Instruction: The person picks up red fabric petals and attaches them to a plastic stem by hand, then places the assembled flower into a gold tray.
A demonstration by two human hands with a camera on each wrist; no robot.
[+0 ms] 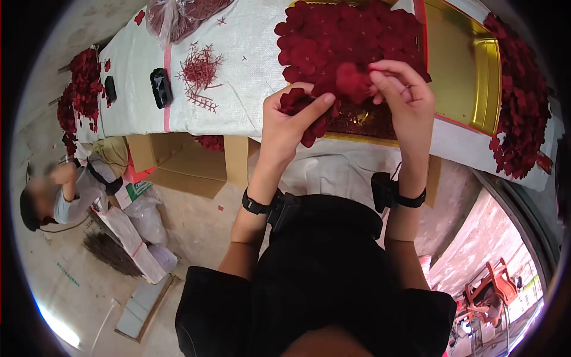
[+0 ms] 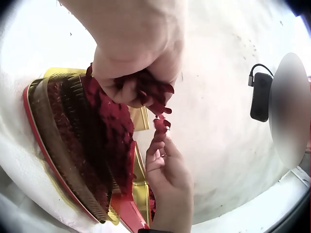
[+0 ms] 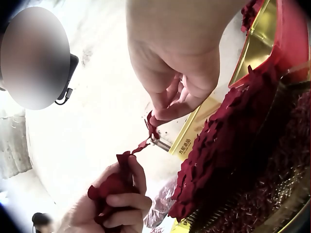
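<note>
Up close, the left hand (image 1: pixel 291 122) has its fingers curled tight round a bunch of petals (image 1: pixel 314 130), dark red cloth ones, with the thumb laid straight across the top. The right hand (image 1: pixel 404 95) pinches a petal strip (image 3: pixel 151 127) between thumb and forefinger, the other fingers loosely bent behind.

From the right wrist, the petal strip hangs from those fingertips and slants down to the bunch, its lower end touching it. From the head, both hands sit side by side over the near edge of the table (image 1: pixel 250 77), so the strip's long axis runs roughly along that edge.

Just behind the hands lies a gold tray (image 1: pixel 458 65) with a red rim, its near part heaped with loose petals (image 1: pixel 339 35). A second petal pile (image 1: pixel 523 101) spills along the table's right edge. Toward the left end of the white cover lie red sprigs (image 1: pixel 199 68) and a black object (image 1: pixel 160 87), with a clear bag (image 1: pixel 175 18) at the far edge. A cardboard box (image 1: pixel 178 169) sits under the table. Nothing stands between the hands.
</note>
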